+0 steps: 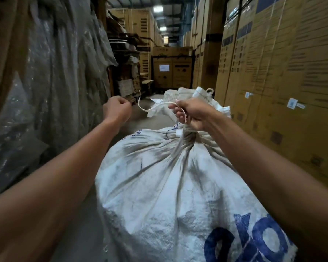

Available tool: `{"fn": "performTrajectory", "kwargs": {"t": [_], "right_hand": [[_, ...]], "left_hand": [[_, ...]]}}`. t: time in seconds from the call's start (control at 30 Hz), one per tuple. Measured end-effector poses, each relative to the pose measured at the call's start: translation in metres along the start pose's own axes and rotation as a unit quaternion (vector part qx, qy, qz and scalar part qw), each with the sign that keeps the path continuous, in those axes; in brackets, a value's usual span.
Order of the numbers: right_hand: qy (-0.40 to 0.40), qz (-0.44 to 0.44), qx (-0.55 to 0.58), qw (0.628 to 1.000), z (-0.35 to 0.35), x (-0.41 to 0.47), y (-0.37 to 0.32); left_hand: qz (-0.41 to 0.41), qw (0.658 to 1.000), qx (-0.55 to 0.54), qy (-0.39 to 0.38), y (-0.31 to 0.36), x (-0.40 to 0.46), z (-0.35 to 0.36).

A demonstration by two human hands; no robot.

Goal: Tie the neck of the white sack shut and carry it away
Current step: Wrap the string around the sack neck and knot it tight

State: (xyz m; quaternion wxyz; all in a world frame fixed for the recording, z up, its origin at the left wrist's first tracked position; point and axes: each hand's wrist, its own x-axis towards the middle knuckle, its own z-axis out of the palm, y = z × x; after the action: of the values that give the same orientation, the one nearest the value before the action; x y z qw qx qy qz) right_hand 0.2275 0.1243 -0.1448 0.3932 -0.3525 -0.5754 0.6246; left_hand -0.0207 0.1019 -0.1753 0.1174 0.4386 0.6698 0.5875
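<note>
**Tying off the neck**

Cinching the white sack (159, 186) on the aisle floor: right hand (190, 115) grips the gathered neck and string (146, 108); left hand (116, 110) is curled, seemingly pinching the string's end. Knot unfinished, carrying remains.

Blue lettering on the white sack (159, 186) is perhaps "olo", cropped.

cardboard boxes (284, 59) stacked | concrete floor (138, 118) | ceiling lights (158, 9) lit
</note>
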Motion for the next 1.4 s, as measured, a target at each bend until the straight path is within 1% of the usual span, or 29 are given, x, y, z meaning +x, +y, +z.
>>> {"fn": "performTrajectory", "kwargs": {"t": [0.03,0.1,0.2,0.3,0.37,0.43,0.5,0.6,0.67,0.73,0.77,0.83,0.87,0.93,0.97,1.0,1.03,1.1,1.13,1.2,1.3,1.4], "right_hand": [[-0.001,0.000,0.038,0.999,0.007,0.001,0.001],[-0.013,0.003,0.106,0.994,0.021,0.002,0.003],[-0.035,0.011,0.164,0.986,0.040,0.004,0.002],[-0.027,0.002,0.153,0.988,0.054,0.012,-0.001],[-0.010,0.005,0.144,0.989,0.057,0.020,-0.004],[-0.014,0.026,0.161,0.987,0.060,0.024,-0.006],[-0.026,0.035,0.151,0.988,0.062,0.025,-0.005],[-0.056,0.021,0.122,0.991,0.058,0.017,-0.006],[-0.052,-0.033,0.042,0.997,0.052,0.010,-0.014],[-0.013,-0.124,-0.023,0.992,0.046,0.003,-0.026],[0.020,-0.175,-0.050,0.983,0.043,0.000,-0.032],[0.093,-0.265,-0.118,0.952,0.037,-0.005,-0.041],[0.116,-0.291,-0.153,0.937,0.034,-0.008,-0.044],[0.138,-0.318,-0.218,0.912,0.028,-0.011,-0.047],[0.145,-0.322,-0.247,0.902,0.025,-0.013,-0.049],[0.149,-0.316,-0.259,0.900,0.024,-0.015,-0.051],[0.146,-0.297,-0.250,0.910,0.022,-0.017,-0.052],[0.122,-0.246,-0.193,0.942,0.019,-0.023,-0.054],[0.116,-0.231,-0.171,0.951,0.016,-0.026,-0.055],[0.114,-0.219,-0.146,0.958,0.007,-0.029,-0.056],[0.112,-0.195,-0.074,0.972,-0.006,-0.032,-0.060],[0.146,-0.205,-0.033,0.967,-0.018,-0.035,-0.071]], "left_hand": [[0.038,0.999,-0.026,-0.001,0.005,-0.004,-0.002],[0.116,0.991,-0.066,-0.029,0.017,-0.015,-0.002],[0.221,0.970,-0.073,-0.070,0.033,-0.026,0.001],[0.306,0.947,0.039,-0.088,0.038,-0.028,-0.001],[0.336,0.930,0.088,-0.123,0.034,-0.032,-0.004],[0.325,0.928,0.101,-0.149,0.025,-0.033,-0.006],[0.292,0.937,0.105,-0.160,0.017,-0.031,-0.010],[0.239,0.951,0.045,-0.190,0.016,-0.026,-0.017],[0.226,0.956,-0.023,-0.186,0.022,-0.026,-0.022],[0.225,0.954,-0.092,-0.178,0.032,-0.029,-0.023],[0.224,0.951,-0.123,-0.174,0.037,-0.030,-0.021],[0.206,0.947,-0.173,-0.177,0.048,-0.032,-0.015],[0.193,0.943,-0.197,-0.187,0.053,-0.034,-0.011],[0.176,0.931,-0.232,-0.220,0.065,-0.039,-0.003],[0.172,0.925,-0.244,-0.236,0.071,-0.042,0.001],[0.170,0.919,-0.254,-0.251,0.077,-0.046,0.005],[0.168,0.914,-0.262,-0.261,0.082,-0.051,0.009],[0.169,0.907,-0.268,-0.276,0.092,-0.058,0.017],[0.173,0.905,-0.264,-0.285,0.094,-0.060,0.021],[0.182,0.902,-0.250,-0.303,0.097,-0.063,0.028],[0.208,0.895,-0.221,-0.327,0.094,-0.063,0.037],[0.228,0.888,-0.210,-0.339,0.088,-0.065,0.045]]}}
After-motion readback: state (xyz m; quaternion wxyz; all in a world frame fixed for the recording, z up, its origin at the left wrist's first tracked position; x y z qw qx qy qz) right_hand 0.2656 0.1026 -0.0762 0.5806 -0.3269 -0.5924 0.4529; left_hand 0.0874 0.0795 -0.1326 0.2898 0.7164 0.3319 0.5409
